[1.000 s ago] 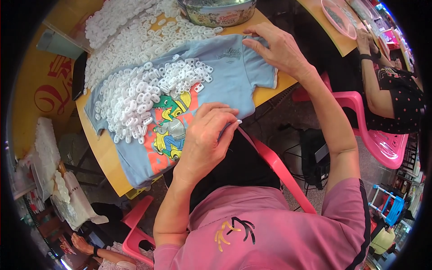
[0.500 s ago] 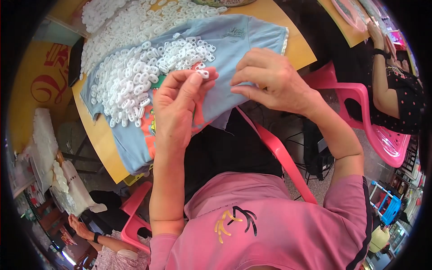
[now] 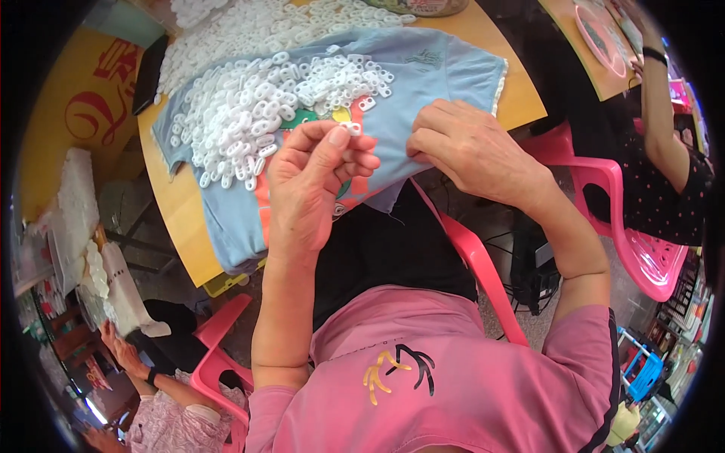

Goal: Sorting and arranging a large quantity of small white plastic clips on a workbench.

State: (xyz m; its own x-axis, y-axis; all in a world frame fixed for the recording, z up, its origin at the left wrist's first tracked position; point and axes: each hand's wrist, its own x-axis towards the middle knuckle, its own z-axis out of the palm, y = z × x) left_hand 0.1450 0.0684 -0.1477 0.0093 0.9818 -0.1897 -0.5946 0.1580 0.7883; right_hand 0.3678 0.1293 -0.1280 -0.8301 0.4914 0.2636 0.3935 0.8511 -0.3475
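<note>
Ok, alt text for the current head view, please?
A person's left hand pinches a small white piece above a blue shirt on a yellow table; the right hand is curled nearby. More white pieces are heaped on the shirt.

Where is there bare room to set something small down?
The shirt is bare between the white heap and right hand, and at its lower left, below the heap. Table shows right of the shirt and in a strip to its left. Crowded: the shirt's upper left, under the heap, and the far table, under loose pieces and the tin.
</note>
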